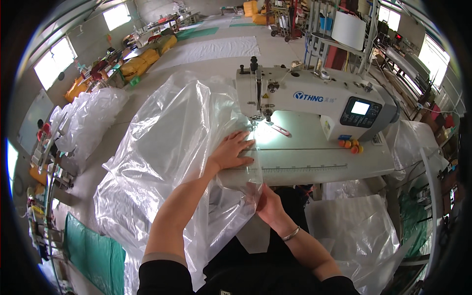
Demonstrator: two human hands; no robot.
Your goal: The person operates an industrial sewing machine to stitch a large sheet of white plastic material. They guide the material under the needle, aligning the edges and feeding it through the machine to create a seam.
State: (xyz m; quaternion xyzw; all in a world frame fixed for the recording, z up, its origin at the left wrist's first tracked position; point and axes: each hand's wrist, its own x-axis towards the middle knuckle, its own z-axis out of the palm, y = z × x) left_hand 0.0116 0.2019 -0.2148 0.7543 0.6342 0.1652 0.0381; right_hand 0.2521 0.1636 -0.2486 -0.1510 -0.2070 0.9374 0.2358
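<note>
A large clear plastic sheet (pixel 162 142) spills in folds over the left side of the sewing machine (pixel 305 96) and down toward my lap. Its right edge runs up to the lit needle area under the machine head. My left hand (pixel 233 151) lies flat on the sheet just in front of the needle, fingers spread. Below the table's front edge, my right hand (pixel 270 205) is closed on the sheet's edge; its fingertips are partly hidden. A small slim pinkish tool (pixel 280 129) rests on the machine bed, right of the needle.
Small orange and yellow round pieces (pixel 351 145) sit by the machine's base. More clear plastic (pixel 356 231) hangs at my right, and another heap (pixel 93 118) stands on the left. A white thread cone (pixel 349 30) rises behind the machine. Green sheeting (pixel 93 253) lies at lower left.
</note>
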